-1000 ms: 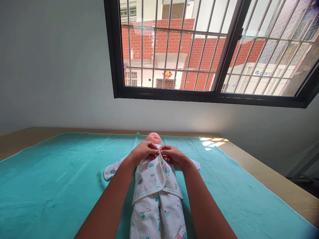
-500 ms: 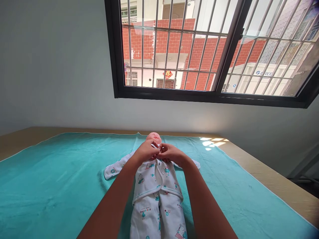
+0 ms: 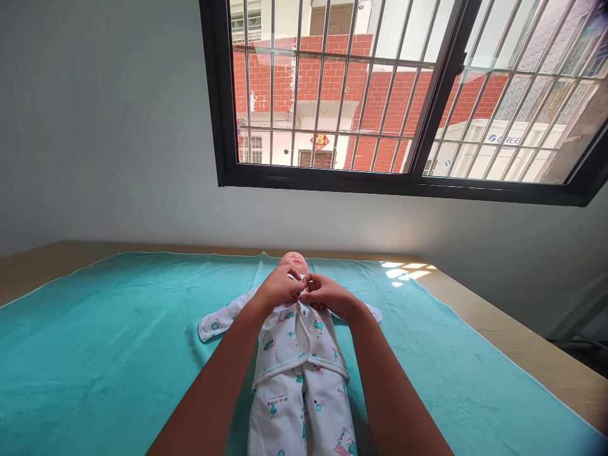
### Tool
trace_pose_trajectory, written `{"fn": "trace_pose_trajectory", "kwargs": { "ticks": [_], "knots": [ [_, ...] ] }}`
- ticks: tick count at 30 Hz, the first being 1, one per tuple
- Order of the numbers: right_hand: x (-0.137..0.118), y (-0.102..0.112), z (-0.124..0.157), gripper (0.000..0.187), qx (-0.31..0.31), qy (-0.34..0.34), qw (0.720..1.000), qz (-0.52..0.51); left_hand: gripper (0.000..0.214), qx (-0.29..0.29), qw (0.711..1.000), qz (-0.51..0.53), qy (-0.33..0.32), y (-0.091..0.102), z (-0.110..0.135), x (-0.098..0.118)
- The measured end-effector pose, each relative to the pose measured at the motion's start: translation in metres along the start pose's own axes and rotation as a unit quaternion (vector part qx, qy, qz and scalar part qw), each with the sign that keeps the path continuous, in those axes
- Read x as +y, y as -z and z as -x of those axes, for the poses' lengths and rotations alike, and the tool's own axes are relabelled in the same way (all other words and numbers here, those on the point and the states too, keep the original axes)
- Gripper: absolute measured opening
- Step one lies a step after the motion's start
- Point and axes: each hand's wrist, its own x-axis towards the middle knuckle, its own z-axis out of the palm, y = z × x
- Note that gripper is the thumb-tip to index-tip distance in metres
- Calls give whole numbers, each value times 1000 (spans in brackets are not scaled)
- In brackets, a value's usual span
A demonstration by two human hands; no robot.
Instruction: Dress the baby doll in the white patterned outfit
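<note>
A baby doll [image 3: 293,261] lies on its back, its head toward the wall. It wears a white printed jacket [image 3: 282,339] with a pale trim and matching white trousers [image 3: 275,418]. My left hand [image 3: 279,288] and my right hand [image 3: 327,292] meet at the jacket's front opening, just below the doll's chin. Fingers of both hands are pinched on the jacket's edges near the collar; the exact spot they grip is hidden behind them. One jacket sleeve [image 3: 223,322] stretches out to the left, and the other sleeve [image 3: 375,313] shows past my right wrist.
Under the doll a turquoise cloth [image 3: 118,354] covers most of a wooden table [image 3: 503,342]. A grey wall [image 3: 118,126] rises behind it, with a black-framed barred window [image 3: 323,178]. Sunlight patches fall at the far right of the cloth.
Almost nothing differs. Both hands stay at the jacket's collar, with only a slight shift of the right fingers.
</note>
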Motion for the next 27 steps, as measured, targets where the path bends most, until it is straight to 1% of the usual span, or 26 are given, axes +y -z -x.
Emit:
{"fn": "trace_pose_trajectory", "kwargs": {
  "ticks": [3, 6, 11, 16, 18, 24, 27],
  "knots": [
    [0, 0, 0, 29, -1, -3, 1000, -9, 15, -12, 1000, 12, -3, 0, 0, -1],
    [-1, 0, 1, 28, 3, -17, 999, -33, 15, -14, 1000, 12, -7, 1, 0, -2],
    [0, 2, 1, 27, 7, -32, 998, -59, 20, 8, 1000, -11, -20, 3, -2, -6],
    [4, 3, -2, 23, 21, -45, 998, -39, 28, 36, 999, -21, -27, 8, 0, -5],
    [5, 3, -3, 22, 24, -49, 998, -33, 27, 27, 999, -8, -21, 11, 4, -2],
    [7, 6, -3, 23, 14, -52, 997, -46, 21, -34, 998, 52, -6, 18, 12, 1],
    [7, 6, -2, 24, 10, -43, 997, -56, 19, -42, 997, 69, -7, 18, 11, -1]
  ]
}}
